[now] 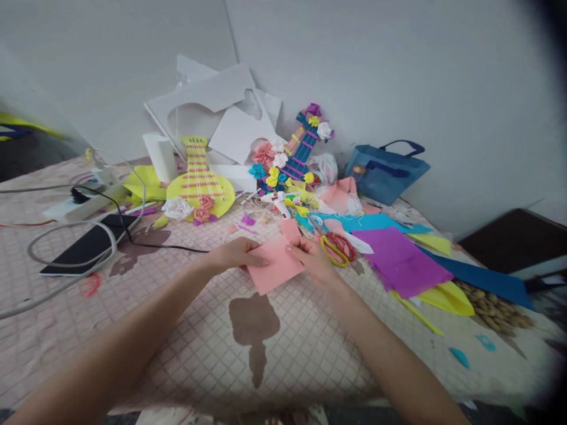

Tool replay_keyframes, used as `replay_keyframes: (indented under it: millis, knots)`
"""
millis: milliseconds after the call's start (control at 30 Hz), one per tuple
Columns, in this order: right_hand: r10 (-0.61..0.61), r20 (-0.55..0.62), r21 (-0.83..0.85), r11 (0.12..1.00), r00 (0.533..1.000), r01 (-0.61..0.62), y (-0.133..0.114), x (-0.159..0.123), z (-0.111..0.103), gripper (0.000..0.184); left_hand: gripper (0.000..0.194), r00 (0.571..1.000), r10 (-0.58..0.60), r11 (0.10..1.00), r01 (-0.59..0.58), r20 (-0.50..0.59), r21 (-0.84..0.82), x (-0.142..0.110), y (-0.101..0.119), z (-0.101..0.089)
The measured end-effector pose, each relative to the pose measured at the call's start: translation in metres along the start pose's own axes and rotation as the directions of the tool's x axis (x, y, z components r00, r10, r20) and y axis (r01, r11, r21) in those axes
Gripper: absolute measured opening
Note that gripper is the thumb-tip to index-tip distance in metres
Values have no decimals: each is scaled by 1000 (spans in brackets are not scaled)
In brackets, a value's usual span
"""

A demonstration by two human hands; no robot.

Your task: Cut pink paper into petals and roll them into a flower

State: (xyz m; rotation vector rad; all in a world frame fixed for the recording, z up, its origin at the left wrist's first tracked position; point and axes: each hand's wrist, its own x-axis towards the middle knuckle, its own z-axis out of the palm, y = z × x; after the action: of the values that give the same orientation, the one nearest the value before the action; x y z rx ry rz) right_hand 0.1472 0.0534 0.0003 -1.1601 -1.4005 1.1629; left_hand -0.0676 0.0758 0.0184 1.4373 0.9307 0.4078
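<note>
A pink sheet of paper (275, 273) is held over the front middle of the table. My left hand (234, 255) grips its left edge, thumb lying on top and the other fingers hidden beneath. At its upper right corner, my right hand (312, 257) pinches the sheet between thumb and fingers. Another small pink piece (289, 229) shows just behind that corner; whether it is joined to the sheet I cannot tell. Close to my right hand lie scissors with yellow handles (333, 252) and a red-handled pair (344, 243). A white glue gun (280, 204) rests farther back.
A yellow paper guitar (201, 183) and a blue flower-covered one (301, 153) lean at the back. To the right are purple paper (401, 261), a blue bag (385, 171) and peanuts (496, 308). Cables (116, 245) and a dark tablet-like device (88, 243) lie left.
</note>
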Motion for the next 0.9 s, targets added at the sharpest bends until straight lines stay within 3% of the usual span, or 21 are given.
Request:
replay_keyframes:
  millis: [167, 367, 633, 900]
  knots:
    - [38, -17, 50, 998, 999, -37, 2, 2, -3, 28, 37, 997, -45, 998, 41, -69, -49, 4, -3, -7]
    - [42, -6, 23, 999, 999, -42, 5, 2, -5, 28, 37, 990, -37, 998, 42, -138, 36, 8, -8, -12]
    - [114, 122, -21, 993, 986, -112, 6, 0, -4, 31, 31, 996, -47, 991, 56, -80, 123, 5, -8, -19]
    - [67, 125, -65, 996, 990, -59, 3, -2, -3, 27, 29, 996, -42, 980, 55, -73, 189, 5, -8, -21]
